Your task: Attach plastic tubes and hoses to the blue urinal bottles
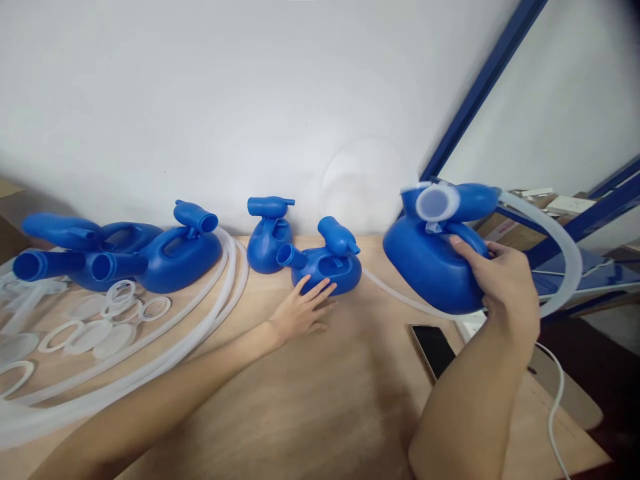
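At the right, my right hand (507, 280) is closed round the handle of a blue plastic urinal bottle (425, 267), lifted above the table. A round white cap (438, 203) and a blue spout piece (475, 200) are at its top, and a clear hose (565, 250) curves from the spout piece. My left hand (303, 310) has its fingers spread against the front of another blue bottle (345, 277), which stands on the table with a loose-looking spout piece (337, 235) on top. Whether the fingertips press on it I cannot tell.
Behind stands one more blue bottle (270, 250); several others, including one bottle (185, 263), are at left. White rings and discs (115, 337) lie near coiled hoses (220, 307). A phone (434, 350), white cable (557, 393) and blue metal frame (475, 100) are at right.
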The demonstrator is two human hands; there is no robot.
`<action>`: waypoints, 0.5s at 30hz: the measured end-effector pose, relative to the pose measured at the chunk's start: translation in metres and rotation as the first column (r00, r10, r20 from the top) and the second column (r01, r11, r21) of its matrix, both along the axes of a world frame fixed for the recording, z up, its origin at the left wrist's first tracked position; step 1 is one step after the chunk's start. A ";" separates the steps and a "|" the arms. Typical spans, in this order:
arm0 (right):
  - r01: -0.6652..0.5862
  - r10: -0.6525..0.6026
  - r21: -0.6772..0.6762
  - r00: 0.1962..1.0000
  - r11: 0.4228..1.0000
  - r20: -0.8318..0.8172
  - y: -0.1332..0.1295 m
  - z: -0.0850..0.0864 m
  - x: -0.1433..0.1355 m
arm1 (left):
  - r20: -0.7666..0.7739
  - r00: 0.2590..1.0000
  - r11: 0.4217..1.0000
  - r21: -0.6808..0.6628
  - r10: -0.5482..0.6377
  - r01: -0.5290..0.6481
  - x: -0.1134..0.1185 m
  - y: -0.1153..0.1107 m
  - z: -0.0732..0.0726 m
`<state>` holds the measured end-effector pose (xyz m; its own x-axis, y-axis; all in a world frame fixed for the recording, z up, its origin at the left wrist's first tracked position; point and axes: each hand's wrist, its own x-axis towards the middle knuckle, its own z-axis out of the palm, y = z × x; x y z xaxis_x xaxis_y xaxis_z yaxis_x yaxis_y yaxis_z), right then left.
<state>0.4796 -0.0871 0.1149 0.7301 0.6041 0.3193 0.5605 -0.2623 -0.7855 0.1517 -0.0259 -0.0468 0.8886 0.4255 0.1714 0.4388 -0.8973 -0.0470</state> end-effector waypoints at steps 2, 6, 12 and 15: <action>-0.008 0.024 0.122 0.991 0.992 -0.133 -0.005 0.011 -0.015 | 0.051 0.993 0.989 -0.117 0.102 -0.095 0.014 0.015 -0.003; -0.086 0.123 0.200 0.976 0.976 -0.182 -0.014 0.027 -0.036 | 0.122 0.960 0.943 -0.251 0.254 -0.218 0.034 0.040 -0.003; -0.290 0.262 -0.174 0.950 0.941 -0.167 -0.029 0.037 -0.034 | 0.251 0.887 0.838 -0.496 0.388 -0.227 0.044 0.089 0.007; -0.450 0.399 -0.319 0.892 0.834 -0.214 -0.026 0.031 -0.024 | 0.400 0.790 0.793 -0.585 0.465 -0.171 0.038 0.094 0.023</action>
